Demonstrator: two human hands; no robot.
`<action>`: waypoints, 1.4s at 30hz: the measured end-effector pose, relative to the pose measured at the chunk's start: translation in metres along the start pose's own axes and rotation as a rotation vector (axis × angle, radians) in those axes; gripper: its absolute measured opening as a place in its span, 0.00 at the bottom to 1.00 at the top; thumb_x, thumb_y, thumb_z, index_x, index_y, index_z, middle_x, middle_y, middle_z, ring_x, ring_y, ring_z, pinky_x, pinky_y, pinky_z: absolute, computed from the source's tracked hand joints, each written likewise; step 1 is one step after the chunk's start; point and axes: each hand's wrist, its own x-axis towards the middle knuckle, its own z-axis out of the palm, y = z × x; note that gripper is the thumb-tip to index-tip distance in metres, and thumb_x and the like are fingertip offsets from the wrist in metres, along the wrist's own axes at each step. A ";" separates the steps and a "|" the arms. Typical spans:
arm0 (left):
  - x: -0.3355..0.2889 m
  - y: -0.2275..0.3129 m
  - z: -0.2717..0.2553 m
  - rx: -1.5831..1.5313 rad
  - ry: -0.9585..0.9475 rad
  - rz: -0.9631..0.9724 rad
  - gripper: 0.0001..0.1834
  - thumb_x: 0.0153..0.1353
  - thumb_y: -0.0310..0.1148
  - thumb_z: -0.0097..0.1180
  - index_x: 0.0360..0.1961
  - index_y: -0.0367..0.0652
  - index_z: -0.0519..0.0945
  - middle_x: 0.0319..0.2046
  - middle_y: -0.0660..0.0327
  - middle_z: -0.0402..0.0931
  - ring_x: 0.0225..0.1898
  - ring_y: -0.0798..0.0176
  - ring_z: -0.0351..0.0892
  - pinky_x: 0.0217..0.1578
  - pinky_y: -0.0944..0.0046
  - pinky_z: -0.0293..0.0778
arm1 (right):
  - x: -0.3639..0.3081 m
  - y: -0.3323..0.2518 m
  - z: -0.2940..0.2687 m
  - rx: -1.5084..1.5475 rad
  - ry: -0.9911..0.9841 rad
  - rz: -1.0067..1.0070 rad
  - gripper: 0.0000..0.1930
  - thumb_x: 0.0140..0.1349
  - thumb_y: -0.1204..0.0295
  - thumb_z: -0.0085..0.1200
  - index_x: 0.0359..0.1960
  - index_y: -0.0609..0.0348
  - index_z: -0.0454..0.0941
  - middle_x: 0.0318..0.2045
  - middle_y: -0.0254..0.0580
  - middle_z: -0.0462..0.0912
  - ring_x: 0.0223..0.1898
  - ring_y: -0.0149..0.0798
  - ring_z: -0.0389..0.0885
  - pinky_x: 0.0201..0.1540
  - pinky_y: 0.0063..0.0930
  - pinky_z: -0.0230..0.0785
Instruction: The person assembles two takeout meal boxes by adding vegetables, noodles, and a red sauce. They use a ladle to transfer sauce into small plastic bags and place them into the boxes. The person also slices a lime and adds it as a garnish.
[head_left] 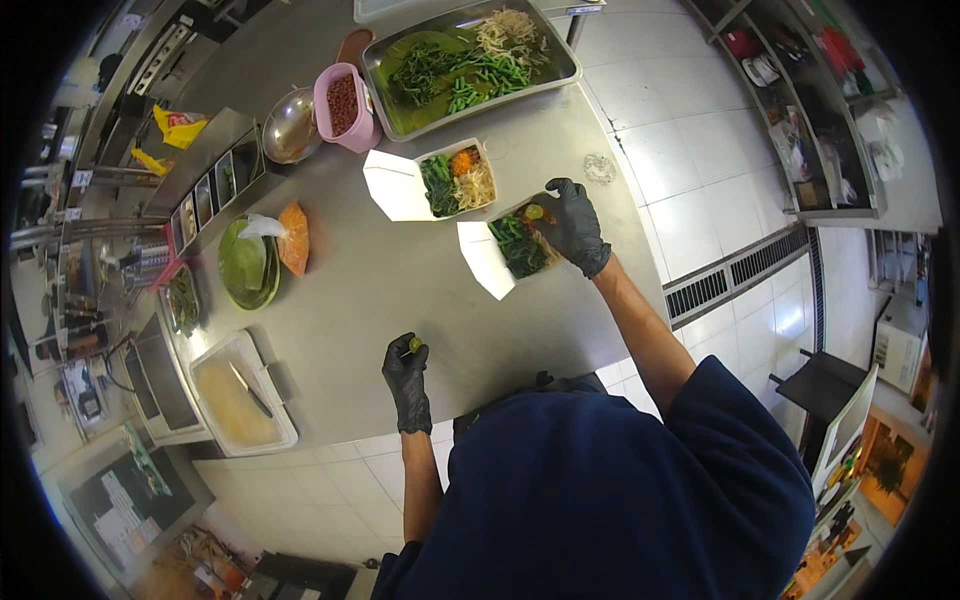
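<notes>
Between the gloved fingertips of my left hand (pixel 407 385) is a small cut lime (pixel 415 344), held low over the steel table. My right hand (pixel 577 228), also in a black glove, reaches over the nearer white takeaway box (pixel 487 262), its fingers closed at a second lime piece (pixel 534 211) by the box's far right corner. Dark leafy greens (pixel 520 250) fill the visible part of that box; the hand hides the rest. Just beyond stands another open box (pixel 394 187) with greens, bean sprouts and an orange shredded topping.
At the back lies a steel tray (pixel 400 128) of greens, green beans and sprouts. Left of it are a pink tub (pixel 362 134) and a metal bowl (pixel 287 128). A bag of orange food (pixel 294 240) touches a green plate (pixel 235 268). A knife (pixel 251 390) rests on a cutting board (pixel 278 392).
</notes>
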 end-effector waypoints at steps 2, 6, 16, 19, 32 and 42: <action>-0.001 0.000 0.000 0.030 0.038 -0.020 0.17 0.57 0.22 0.67 0.49 0.41 0.82 0.37 0.64 0.81 0.33 0.71 0.77 0.30 0.70 0.73 | 0.002 -0.011 0.003 -0.033 -0.014 0.014 0.22 0.44 0.66 0.73 0.45 0.52 0.86 0.54 0.51 0.75 0.54 0.56 0.73 0.52 0.45 0.71; -0.005 -0.001 0.002 0.016 0.068 -0.058 0.18 0.57 0.22 0.67 0.50 0.40 0.82 0.38 0.63 0.82 0.33 0.71 0.77 0.30 0.70 0.73 | 0.004 -0.029 0.001 -0.094 0.057 0.039 0.23 0.43 0.63 0.74 0.44 0.50 0.87 0.57 0.51 0.74 0.57 0.56 0.71 0.57 0.50 0.65; 0.007 0.068 0.028 0.221 0.068 0.200 0.16 0.58 0.26 0.68 0.48 0.38 0.82 0.41 0.60 0.82 0.39 0.66 0.79 0.40 0.63 0.77 | -0.001 -0.034 -0.008 -0.138 0.049 0.171 0.24 0.43 0.59 0.76 0.45 0.46 0.87 0.64 0.47 0.70 0.65 0.53 0.65 0.64 0.49 0.58; 0.023 0.131 0.046 0.249 -0.004 0.417 0.17 0.58 0.28 0.67 0.49 0.37 0.82 0.42 0.59 0.82 0.36 0.65 0.81 0.40 0.65 0.76 | -0.010 -0.013 -0.021 -0.011 0.198 0.148 0.26 0.45 0.63 0.76 0.49 0.48 0.85 0.62 0.50 0.73 0.64 0.55 0.68 0.64 0.48 0.62; 0.191 0.219 0.199 1.237 -0.265 0.841 0.15 0.54 0.30 0.58 0.44 0.44 0.85 0.41 0.48 0.84 0.44 0.43 0.83 0.43 0.47 0.77 | -0.102 0.071 -0.051 0.202 0.370 0.504 0.14 0.64 0.70 0.63 0.51 0.59 0.82 0.62 0.55 0.71 0.66 0.52 0.68 0.68 0.43 0.62; 0.207 0.167 0.216 1.218 -0.100 0.986 0.09 0.59 0.31 0.52 0.36 0.44 0.84 0.35 0.48 0.83 0.40 0.41 0.84 0.38 0.44 0.78 | -0.109 0.078 -0.057 0.145 0.341 0.583 0.14 0.65 0.70 0.61 0.51 0.60 0.82 0.58 0.55 0.76 0.61 0.53 0.74 0.62 0.43 0.70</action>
